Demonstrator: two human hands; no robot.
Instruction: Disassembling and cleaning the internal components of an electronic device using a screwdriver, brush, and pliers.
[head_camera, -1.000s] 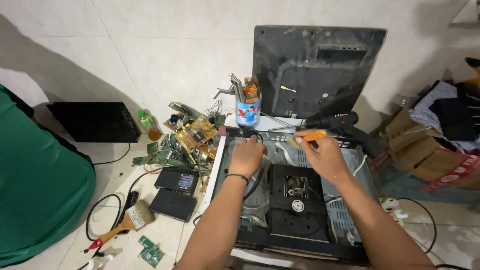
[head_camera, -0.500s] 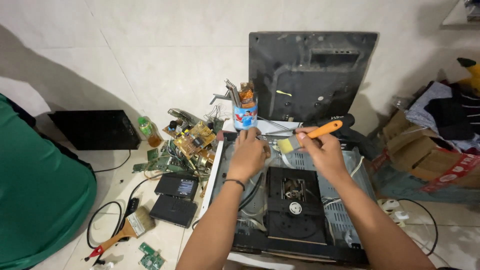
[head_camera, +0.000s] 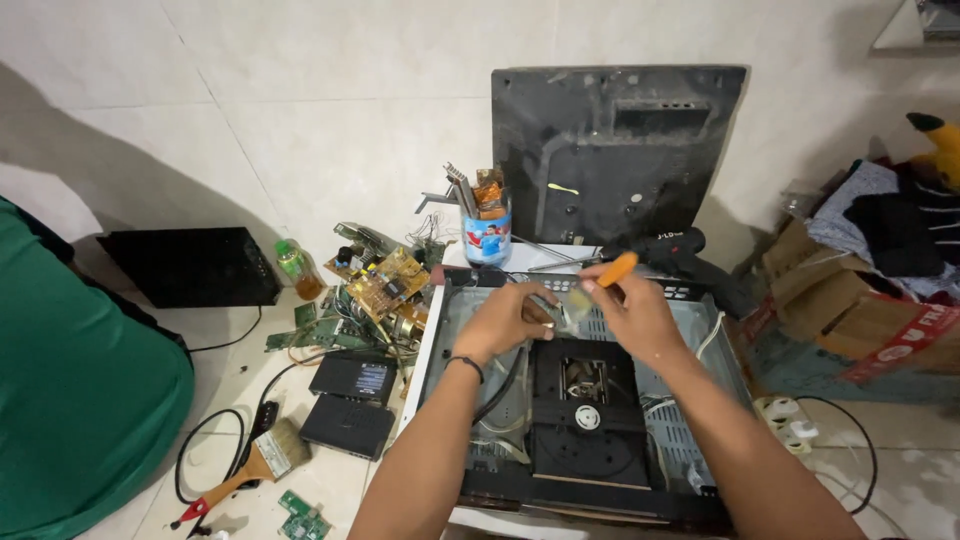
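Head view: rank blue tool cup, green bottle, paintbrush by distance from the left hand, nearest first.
From the left hand:
1. Blue tool cup, just beyond it, by the wall.
2. Green bottle, farther left, beside the black box.
3. Paintbrush, lower left on the floor.

An orange-handled screwdriver (head_camera: 617, 269) shows over the open grey chassis (head_camera: 700, 330) with its black disc tray (head_camera: 585, 420). Far left lie yellow-green circuit boards (head_camera: 385, 285) and a blue cup (head_camera: 487, 240). Near left, green cloth (head_camera: 70, 400) and a red-handled brush (head_camera: 245, 470).
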